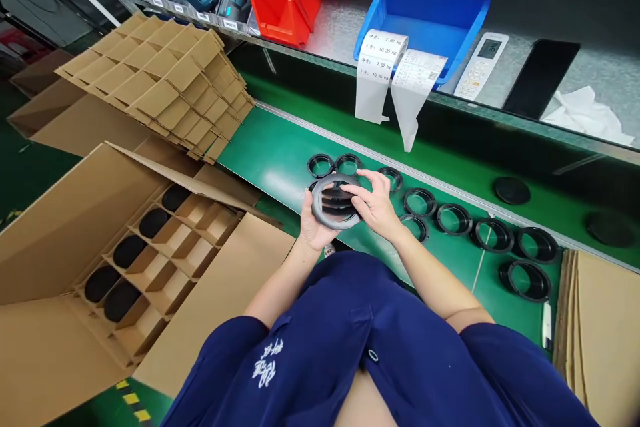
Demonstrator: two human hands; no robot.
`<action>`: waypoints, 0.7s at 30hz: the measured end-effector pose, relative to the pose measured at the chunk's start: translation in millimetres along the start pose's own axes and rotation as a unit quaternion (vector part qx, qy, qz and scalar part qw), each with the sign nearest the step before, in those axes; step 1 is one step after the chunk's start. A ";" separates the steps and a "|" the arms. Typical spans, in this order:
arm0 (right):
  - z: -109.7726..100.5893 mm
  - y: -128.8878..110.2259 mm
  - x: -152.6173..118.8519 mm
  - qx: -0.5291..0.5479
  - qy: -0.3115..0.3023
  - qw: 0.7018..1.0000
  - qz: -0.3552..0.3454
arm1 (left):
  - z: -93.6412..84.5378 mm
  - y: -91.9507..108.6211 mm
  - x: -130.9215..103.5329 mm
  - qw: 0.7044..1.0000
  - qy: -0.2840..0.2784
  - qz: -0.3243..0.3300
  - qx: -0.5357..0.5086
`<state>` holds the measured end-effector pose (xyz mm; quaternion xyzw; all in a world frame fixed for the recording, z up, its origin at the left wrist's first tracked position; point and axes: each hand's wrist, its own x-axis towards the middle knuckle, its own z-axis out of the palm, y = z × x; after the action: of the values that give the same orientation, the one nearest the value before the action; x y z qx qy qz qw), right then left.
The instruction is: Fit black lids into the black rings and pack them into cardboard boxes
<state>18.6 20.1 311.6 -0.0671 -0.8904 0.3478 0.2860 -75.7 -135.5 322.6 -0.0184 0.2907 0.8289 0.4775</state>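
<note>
My left hand (316, 230) is closed on the edge of a round black ring-shaped part (321, 204), which has a broad grey-black rim and a shiny, reflective middle. From the other side, my right hand (374, 203) reaches over that part with fingers bent and spread, a fingertip at its upper face. Just behind it on the green bench stand two black rings (320, 165). To the right of my right hand runs a row of more black rings (454, 219), seen from above with their centres hollow.
An open carton (200, 320) with cardboard dividers, several cells holding black round pieces, stands at left. Stacked dividers (165, 80) rise behind it. Overhead, a shelf holds a red bin (285, 0), a blue tray (425, 7), a phone (543, 77) and hanging printed labels (375, 73). Cardboard sheets (607, 327) lie at right.
</note>
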 end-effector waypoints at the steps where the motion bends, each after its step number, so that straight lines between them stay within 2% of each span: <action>1: 5.5 -0.9 1.6 0.004 -0.007 1.000 0.002 | -0.6 1.9 -2.7 1.000 -0.001 -0.002 0.003; 4: 16.5 -4.6 5.7 0.031 -0.033 0.999 0.015 | -3.4 7.4 -8.8 1.000 -0.009 0.005 0.002; 14: 28.4 -30.0 11.8 0.126 -0.078 0.987 0.056 | -18.7 23.1 -26.3 0.999 -0.019 -0.009 -0.032; 21: 37.0 -28.9 10.4 0.147 -0.104 0.981 0.079 | -28.9 23.4 -34.1 0.999 -0.025 -0.011 -0.036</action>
<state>-8.3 -19.7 313.4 -0.0578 -0.8466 0.5010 0.1704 -83.1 -185.3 320.0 -0.0185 0.2484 0.8341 0.4922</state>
